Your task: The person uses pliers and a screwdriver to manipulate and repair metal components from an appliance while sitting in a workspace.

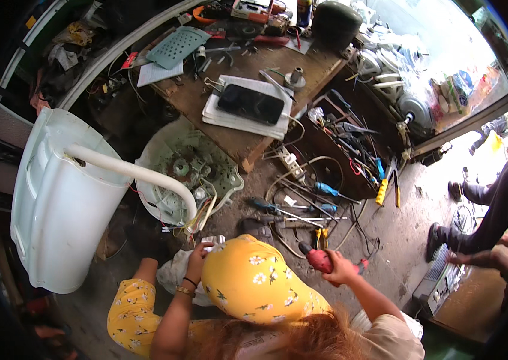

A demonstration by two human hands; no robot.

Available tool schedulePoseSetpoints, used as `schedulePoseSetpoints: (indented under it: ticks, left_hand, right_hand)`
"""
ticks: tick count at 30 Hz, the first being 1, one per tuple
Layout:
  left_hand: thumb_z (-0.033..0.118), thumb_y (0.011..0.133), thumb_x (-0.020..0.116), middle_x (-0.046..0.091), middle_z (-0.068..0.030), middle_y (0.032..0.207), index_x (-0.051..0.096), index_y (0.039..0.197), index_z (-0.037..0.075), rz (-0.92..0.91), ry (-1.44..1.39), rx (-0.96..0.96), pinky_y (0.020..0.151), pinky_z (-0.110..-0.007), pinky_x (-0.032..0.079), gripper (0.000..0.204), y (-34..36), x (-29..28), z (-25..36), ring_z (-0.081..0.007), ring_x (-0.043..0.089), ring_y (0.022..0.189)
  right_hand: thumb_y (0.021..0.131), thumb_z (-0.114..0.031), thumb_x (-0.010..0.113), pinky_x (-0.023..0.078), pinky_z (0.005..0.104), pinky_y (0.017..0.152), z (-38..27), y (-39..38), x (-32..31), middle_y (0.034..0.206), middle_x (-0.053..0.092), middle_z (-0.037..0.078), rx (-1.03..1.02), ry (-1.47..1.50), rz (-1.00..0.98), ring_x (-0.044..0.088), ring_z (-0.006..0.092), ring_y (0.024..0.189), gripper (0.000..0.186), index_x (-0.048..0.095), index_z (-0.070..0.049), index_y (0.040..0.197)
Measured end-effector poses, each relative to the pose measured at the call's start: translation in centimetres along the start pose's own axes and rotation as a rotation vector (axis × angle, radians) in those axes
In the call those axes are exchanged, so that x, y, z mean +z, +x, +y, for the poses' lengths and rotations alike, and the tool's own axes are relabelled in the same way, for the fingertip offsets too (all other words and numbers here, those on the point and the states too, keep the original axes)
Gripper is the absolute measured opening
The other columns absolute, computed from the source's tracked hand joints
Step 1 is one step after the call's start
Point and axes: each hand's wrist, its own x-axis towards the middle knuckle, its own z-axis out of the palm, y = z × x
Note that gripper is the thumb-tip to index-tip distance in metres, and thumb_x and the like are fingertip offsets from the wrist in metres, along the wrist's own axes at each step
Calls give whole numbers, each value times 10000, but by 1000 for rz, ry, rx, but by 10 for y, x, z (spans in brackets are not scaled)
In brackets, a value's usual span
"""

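Observation:
My right hand point(341, 270) grips a red and black power drill point(319, 260), held just above the floor to the right of my bent knee. My left hand point(197, 259) is closed beside that knee, next to a small white piece and a pale crumpled cloth point(175, 269); what its fingers hold is partly hidden. Beyond it a round, dirty white plastic base point(167, 192) lies with wires and fittings exposed. A large white plastic housing point(68, 222) stands to its left, and a thick pale hose point(140, 172) reaches from it across the base.
Several screwdrivers point(263, 205), cords and a power strip point(290, 163) lie ahead on the floor. A wooden table point(245, 153) carries a phone point(250, 104) on papers. Right of it sits a tool box point(350, 141), with yellow-handled pliers point(382, 191) nearby. Another person's legs point(488, 207) are at right.

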Motion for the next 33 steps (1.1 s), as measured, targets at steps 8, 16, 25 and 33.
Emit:
schedulePoseSetpoints:
  ticks: [8, 16, 25, 33]
  left_hand:
    - [13, 860, 541, 468, 62, 607, 580, 1075, 29, 89, -56, 26, 489, -204, 320, 219, -10, -33, -3, -30, 380, 508]
    - [-71, 777, 440, 525, -6, 797, 566, 996, 38, 95, -111, -69, 580, -226, 414, 275, -39, -47, 35, -81, 496, 644]
    - [22, 878, 487, 611, -90, 973, 552, 1099, 49, 203, -719, -247, 751, -305, 500, 232, -92, -49, 34, -164, 604, 802]
    - [53, 840, 468, 605, -73, 914, 574, 992, 51, 159, -721, -192, 794, -327, 477, 186, -60, -17, 1, -192, 572, 824]
  right_hand:
    - [540, -196, 725, 430, 458, 832, 33, -45, -127, 1116, 537, 152, 69, -27, 552, 537, 346, 1031, 830, 410, -129, 1305]
    - [666, -284, 684, 444, 488, 867, 23, 148, -243, 1239, 479, 187, 224, -112, 916, 511, 387, 1116, 896, 223, -130, 1419]
    - [749, -265, 697, 382, 564, 847, 24, 244, -226, 1277, 445, 82, 151, -548, 1122, 491, 295, 1093, 719, 357, -154, 1373]
    - [723, -15, 548, 494, 407, 764, 61, 215, -58, 850, 578, 119, -349, -346, 274, 588, 323, 877, 180, 622, -86, 871]
